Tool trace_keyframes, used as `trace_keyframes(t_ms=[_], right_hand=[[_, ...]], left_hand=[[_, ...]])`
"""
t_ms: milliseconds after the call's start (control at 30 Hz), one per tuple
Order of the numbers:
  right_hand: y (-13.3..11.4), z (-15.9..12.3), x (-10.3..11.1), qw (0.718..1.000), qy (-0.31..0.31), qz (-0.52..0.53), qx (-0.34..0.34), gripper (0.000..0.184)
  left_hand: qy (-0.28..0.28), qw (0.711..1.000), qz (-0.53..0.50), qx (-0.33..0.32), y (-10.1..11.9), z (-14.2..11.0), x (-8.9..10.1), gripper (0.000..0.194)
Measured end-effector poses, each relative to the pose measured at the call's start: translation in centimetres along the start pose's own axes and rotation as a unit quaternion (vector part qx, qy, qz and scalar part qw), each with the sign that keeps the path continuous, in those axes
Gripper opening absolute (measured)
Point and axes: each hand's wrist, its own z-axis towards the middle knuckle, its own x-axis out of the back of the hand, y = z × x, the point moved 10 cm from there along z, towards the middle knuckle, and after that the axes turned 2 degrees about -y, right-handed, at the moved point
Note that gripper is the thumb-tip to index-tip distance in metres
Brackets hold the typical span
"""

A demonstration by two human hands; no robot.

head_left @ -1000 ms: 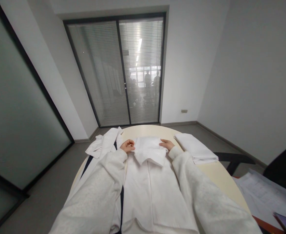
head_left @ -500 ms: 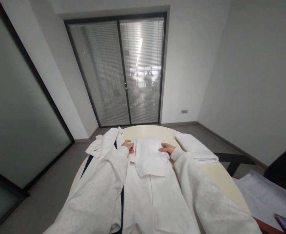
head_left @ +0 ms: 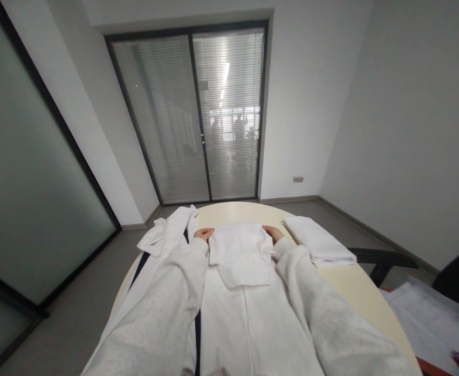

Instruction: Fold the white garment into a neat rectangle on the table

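Note:
A long white garment [head_left: 229,324] lies lengthwise on the round table, its far end doubled over toward me into a folded flap [head_left: 240,256]. My left hand [head_left: 204,234] pinches the far left corner of this flap. At the opposite corner, my right hand [head_left: 273,233] has its fingers closed on the flap's edge, the fingertips partly hidden by the cloth. More white cloth [head_left: 166,232] with dark navy strips lies crumpled to the left of my left hand. A neatly folded white cloth [head_left: 317,243] rests to the right of my right hand.
The cream table's [head_left: 239,210] rounded far edge lies just beyond the garment. Past the right side are a black chair armrest [head_left: 386,257] and papers [head_left: 440,313]. A glass door with blinds [head_left: 229,167] stands beyond the table.
Both hands have shifted to the flap's far corners. The flap now looks wider and its far edge smoother. The view has moved slightly.

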Motion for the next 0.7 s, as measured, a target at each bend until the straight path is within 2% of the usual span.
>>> trace_keyframes(t_ms=[100,200,300,433,500,600,700], right_hand=[[0.9,-0.1,0.9,0.998,0.033,0.044,-0.023,0.024],[1.0,-0.1,1.3,0.995,0.056,0.07,-0.034,0.025],[0.7,-0.4,1.3,0.994,0.052,0.088,-0.038,0.041],[0.2,-1.0,0.4,0.995,-0.007,0.098,-0.036,0.085],[0.2,-1.3,-0.5,0.995,-0.049,0.088,-0.029,0.103],[-0.1,-1.8,-1.6,0.989,-0.105,0.096,-0.026,0.114],[-1.7,-2.7,-1.8,0.984,-0.147,0.1,-0.019,0.114]], left_hand=[[0.014,1.0,0.001,-0.013,-0.3,0.1,0.0,0.023],[0.022,1.0,0.0,-0.015,-0.4,-0.2,-0.1,0.033],[0.01,1.0,-0.015,-0.016,0.1,-0.8,-0.4,0.047],[-0.081,0.99,-0.118,0.006,0.7,-1.7,-2.0,0.063],[-0.109,0.983,-0.149,0.02,0.9,-1.9,-2.6,0.069],[-0.105,0.984,-0.14,0.042,0.6,-1.7,-2.3,0.076],[-0.103,0.986,-0.123,0.046,1.1,-1.5,-1.4,0.072]])
